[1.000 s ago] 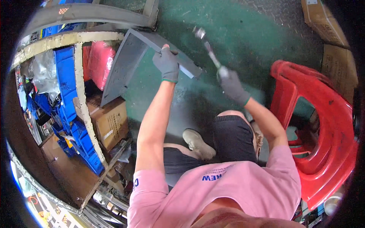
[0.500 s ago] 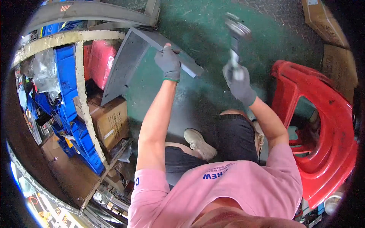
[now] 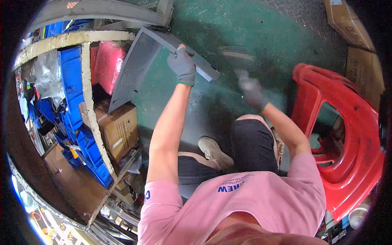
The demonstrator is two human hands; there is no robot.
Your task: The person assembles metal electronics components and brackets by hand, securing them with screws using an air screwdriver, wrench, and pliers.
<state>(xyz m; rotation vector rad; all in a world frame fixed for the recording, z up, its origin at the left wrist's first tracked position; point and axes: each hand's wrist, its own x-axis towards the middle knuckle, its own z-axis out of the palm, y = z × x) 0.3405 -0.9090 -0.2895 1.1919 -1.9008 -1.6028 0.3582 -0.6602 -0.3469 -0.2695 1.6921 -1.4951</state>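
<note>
My left hand [image 3: 182, 65], in a grey glove, is closed on the folded edge of a grey sheet-metal panel [image 3: 134, 65]. The panel has one broad curved face and a narrow flange, and it stands tilted above the green floor. Right of it, my right hand [image 3: 254, 92], gloved too, is closed round the handle of a hammer [image 3: 236, 53]. Swift motion smears the hammer's head, which is level with the flange's free end and apart from it.
A red plastic stool [image 3: 347, 122] lies on its side at the right, with cardboard boxes [image 3: 351, 24] behind it. To the left stand a worn metal shelf frame [image 3: 87, 77] with blue bins [image 3: 72, 81], a pink wrapped bundle [image 3: 109, 67] and a carton [image 3: 120, 132].
The hammer has swung down and to the left toward the panel, my right hand tilting with it. My left hand and the panel have barely moved.
</note>
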